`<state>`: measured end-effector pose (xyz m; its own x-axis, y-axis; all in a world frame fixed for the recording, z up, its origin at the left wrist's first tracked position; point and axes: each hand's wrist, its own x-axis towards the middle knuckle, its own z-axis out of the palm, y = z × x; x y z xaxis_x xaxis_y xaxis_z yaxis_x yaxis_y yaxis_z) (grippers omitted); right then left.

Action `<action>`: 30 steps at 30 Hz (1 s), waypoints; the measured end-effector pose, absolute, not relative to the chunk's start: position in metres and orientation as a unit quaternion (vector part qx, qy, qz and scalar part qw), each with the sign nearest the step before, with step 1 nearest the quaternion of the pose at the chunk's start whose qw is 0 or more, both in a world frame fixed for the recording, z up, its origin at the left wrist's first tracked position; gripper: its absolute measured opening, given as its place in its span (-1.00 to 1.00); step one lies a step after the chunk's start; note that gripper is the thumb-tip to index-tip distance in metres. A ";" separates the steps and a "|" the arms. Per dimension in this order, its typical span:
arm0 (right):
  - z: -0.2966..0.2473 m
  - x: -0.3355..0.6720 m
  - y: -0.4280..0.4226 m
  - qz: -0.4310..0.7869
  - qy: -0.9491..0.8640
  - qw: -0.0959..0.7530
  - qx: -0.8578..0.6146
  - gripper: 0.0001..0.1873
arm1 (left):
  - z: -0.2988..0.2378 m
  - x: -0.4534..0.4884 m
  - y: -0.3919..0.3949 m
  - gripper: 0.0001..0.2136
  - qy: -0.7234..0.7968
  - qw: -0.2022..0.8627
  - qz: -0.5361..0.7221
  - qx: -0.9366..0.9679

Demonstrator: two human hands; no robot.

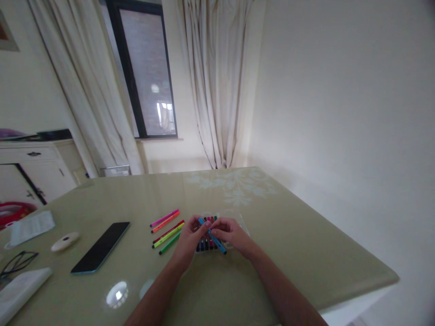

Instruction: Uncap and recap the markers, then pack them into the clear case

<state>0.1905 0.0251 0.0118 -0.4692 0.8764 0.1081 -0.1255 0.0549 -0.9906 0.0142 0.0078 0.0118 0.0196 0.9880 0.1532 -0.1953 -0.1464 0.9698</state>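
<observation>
Both hands meet over a clear plastic pen case (238,219) near the middle of the green table (306,244). My left hand (189,237) and my right hand (230,234) pinch a light blue felt-tip pen (213,237) that lies slanted across the case. Several dark and pink pens (205,245) sit in a row inside the case under the hands. To the left lie loose pens: a pink and an orange pen (165,218), then a red, a yellow-green and a green pen (169,235).
A black phone (101,247) lies left of the pens. Further left are a small white oval object (65,241), a folded paper (31,226), glasses (16,262) and a white box (18,290). A white cabinet (37,172) and curtains stand behind.
</observation>
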 end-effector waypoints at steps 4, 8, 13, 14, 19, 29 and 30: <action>0.013 0.191 0.027 0.599 -0.606 0.419 -0.313 -0.52 | 0.011 0.015 0.010 -0.56 0.407 0.517 0.563 0.501; 0.012 0.202 0.040 0.527 -0.590 0.479 -0.380 -0.57 | 0.011 0.014 0.012 -0.52 0.423 0.492 0.554 0.522; 0.004 0.225 0.057 0.443 -0.557 0.479 -0.514 -0.66 | 0.006 0.012 0.010 -0.71 0.451 0.372 0.500 0.640; 0.003 0.228 0.058 0.430 -0.562 0.462 -0.534 -0.69 | 0.005 0.012 0.008 -0.76 0.455 0.328 0.476 0.677; -0.002 0.230 0.057 0.412 -0.590 0.397 -0.569 -0.80 | -0.005 0.013 0.002 -0.78 0.423 0.178 0.355 0.814; -0.015 0.215 0.056 0.346 -0.639 0.377 -0.574 -0.95 | -0.009 0.013 0.002 -0.67 0.391 0.131 0.267 0.871; -0.016 0.215 0.057 0.334 -0.646 0.376 -0.575 -0.95 | -0.008 0.013 0.001 -0.66 0.390 0.127 0.261 0.874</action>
